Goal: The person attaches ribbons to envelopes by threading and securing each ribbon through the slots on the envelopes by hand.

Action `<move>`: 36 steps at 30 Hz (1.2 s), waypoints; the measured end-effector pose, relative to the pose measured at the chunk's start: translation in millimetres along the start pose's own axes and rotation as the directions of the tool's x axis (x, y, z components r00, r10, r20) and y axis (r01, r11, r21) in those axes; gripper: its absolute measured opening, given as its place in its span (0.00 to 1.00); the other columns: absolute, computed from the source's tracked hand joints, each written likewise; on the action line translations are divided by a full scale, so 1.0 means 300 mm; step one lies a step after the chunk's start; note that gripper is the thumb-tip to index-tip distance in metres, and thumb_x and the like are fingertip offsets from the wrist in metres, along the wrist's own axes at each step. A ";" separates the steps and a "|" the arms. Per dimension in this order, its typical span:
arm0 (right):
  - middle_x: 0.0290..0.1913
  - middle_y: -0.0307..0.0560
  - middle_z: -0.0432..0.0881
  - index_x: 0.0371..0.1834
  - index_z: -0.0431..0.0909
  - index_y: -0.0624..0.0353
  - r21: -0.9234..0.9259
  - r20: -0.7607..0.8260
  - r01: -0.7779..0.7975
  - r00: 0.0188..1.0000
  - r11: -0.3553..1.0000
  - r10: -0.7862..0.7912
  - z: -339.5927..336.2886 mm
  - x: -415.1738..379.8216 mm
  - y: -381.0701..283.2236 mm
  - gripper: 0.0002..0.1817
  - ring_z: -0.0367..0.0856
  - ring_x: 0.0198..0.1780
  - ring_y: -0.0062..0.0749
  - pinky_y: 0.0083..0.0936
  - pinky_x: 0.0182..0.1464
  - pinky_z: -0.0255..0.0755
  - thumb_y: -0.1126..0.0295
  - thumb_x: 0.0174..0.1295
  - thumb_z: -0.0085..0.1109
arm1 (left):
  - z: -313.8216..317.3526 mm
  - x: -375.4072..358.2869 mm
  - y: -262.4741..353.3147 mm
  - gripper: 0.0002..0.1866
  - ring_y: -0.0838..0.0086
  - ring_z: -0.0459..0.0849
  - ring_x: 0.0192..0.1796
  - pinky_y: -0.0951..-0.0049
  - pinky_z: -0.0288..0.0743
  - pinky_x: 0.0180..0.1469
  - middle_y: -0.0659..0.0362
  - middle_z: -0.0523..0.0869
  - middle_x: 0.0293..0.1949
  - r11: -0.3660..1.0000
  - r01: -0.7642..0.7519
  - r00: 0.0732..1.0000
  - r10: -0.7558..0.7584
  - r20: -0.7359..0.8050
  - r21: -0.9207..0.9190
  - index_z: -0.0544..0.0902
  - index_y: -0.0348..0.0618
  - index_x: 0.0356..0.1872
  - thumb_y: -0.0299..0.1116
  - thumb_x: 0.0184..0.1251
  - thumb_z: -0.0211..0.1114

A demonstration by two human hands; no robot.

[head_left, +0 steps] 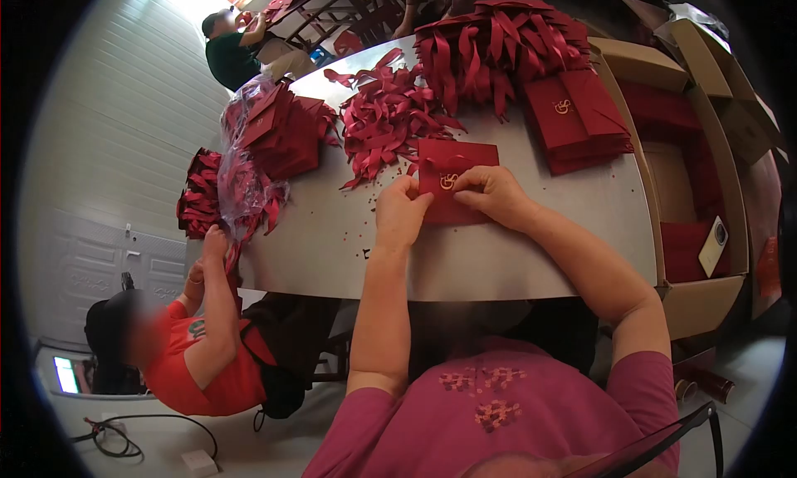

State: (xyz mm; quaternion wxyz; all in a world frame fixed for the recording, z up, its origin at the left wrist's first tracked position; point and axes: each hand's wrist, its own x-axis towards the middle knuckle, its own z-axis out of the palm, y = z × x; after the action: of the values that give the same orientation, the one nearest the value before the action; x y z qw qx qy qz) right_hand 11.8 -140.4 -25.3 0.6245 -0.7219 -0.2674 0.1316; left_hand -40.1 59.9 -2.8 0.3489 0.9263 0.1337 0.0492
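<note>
A dark red paper gift bag with a gold logo lies flat on the metal table in front of me. My left hand is closed at its left edge, thumb and fingers pinching there. Over the logo, my right hand has its fingertips pressed together against the bag's front; whatever they grip is hidden. Just beyond the bag is a loose heap of red ribbons. Folded red bags with the same gold logo are stacked to the right, beyond my right hand.
A large pile of bags with ribbon handles stands at the back. Plastic-wrapped bags sit left, near a co-worker in an orange shirt. On the right, an open cardboard box holds red bags and a phone. Another person sits beyond.
</note>
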 end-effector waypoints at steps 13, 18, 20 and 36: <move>0.32 0.35 0.83 0.39 0.84 0.62 0.207 0.015 -0.173 0.985 0.963 0.173 -0.052 -0.008 -0.052 0.06 0.77 0.30 0.15 0.15 0.33 0.72 0.74 0.60 0.66 | -0.060 -0.020 0.092 0.10 0.81 0.84 0.39 0.80 0.76 0.43 0.64 0.87 0.39 0.550 0.214 0.969 -0.016 0.246 -0.807 0.85 0.40 0.47 0.25 0.65 0.66; 0.32 0.32 0.80 0.37 0.82 0.60 0.153 0.034 -0.072 0.997 0.986 0.068 -0.061 -0.008 -0.036 0.03 0.74 0.31 0.13 0.14 0.33 0.68 0.74 0.62 0.65 | -0.047 -0.020 0.072 0.11 0.78 0.85 0.41 0.77 0.78 0.48 0.62 0.87 0.41 0.508 0.194 0.974 0.000 0.225 -0.839 0.85 0.39 0.47 0.24 0.65 0.67; 0.31 0.30 0.78 0.36 0.79 0.59 0.134 0.031 -0.015 0.999 0.991 0.011 -0.054 -0.005 -0.024 0.03 0.72 0.32 0.12 0.14 0.34 0.67 0.75 0.62 0.64 | -0.046 -0.018 0.066 0.11 0.79 0.84 0.44 0.78 0.76 0.50 0.61 0.87 0.43 0.540 0.182 0.972 0.026 0.233 -0.822 0.84 0.37 0.49 0.24 0.66 0.65; 0.37 0.44 0.83 0.34 0.78 0.62 -0.139 -0.064 0.174 0.981 0.975 -0.184 -0.067 -0.014 -0.020 0.06 0.79 0.39 0.23 0.23 0.45 0.74 0.74 0.59 0.65 | -0.008 -0.018 0.093 0.21 0.79 0.82 0.47 0.79 0.75 0.51 0.59 0.85 0.46 0.635 -0.044 0.947 0.273 0.170 -0.771 0.80 0.34 0.53 0.17 0.55 0.59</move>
State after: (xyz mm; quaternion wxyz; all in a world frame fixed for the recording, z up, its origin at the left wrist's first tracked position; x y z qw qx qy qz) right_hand 17.6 -158.9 -16.5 0.5942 -0.7393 -0.3154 0.0288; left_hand -39.6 39.6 17.3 0.7128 0.7006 -0.0312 0.0040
